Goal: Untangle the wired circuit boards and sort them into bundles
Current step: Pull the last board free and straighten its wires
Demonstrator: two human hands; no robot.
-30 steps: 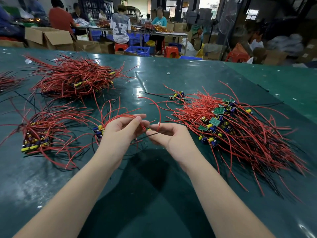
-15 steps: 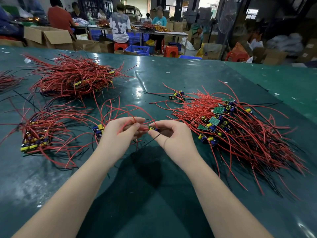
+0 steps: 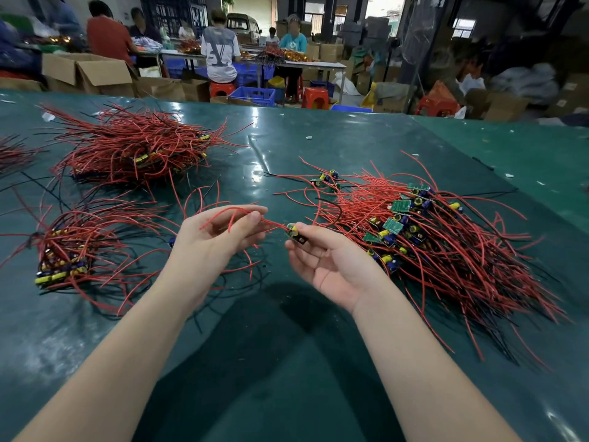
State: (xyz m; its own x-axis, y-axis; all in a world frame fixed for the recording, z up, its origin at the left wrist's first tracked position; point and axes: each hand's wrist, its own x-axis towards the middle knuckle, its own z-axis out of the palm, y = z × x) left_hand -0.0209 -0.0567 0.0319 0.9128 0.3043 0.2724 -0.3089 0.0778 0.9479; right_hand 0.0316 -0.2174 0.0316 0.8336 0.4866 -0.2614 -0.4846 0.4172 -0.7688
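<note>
The person is holding one small circuit board [image 3: 297, 236] up above the green table [image 3: 287, 362], pinching it between the thumb and fingertips of the right hand [image 3: 331, 266], palm turned upward. The board's red wires [image 3: 242, 218] are running toward nine o'clock into the left hand [image 3: 216, 244], whose thumb and curled fingers are grasping them loosely. The two hands are sitting close together, just apart, joined by the wires.

At three o'clock from the hands a big tangled heap [image 3: 439, 237] of red-wired boards is lying on the table, green boards showing near its top. At nine o'clock a gathered bundle [image 3: 70, 253] is resting with its yellow and blue parts stacked together. At eleven o'clock, farther off, another pile [image 3: 134, 151] is spreading out. At one o'clock a few loose boards [image 3: 326, 180] are lying beside the heap
</note>
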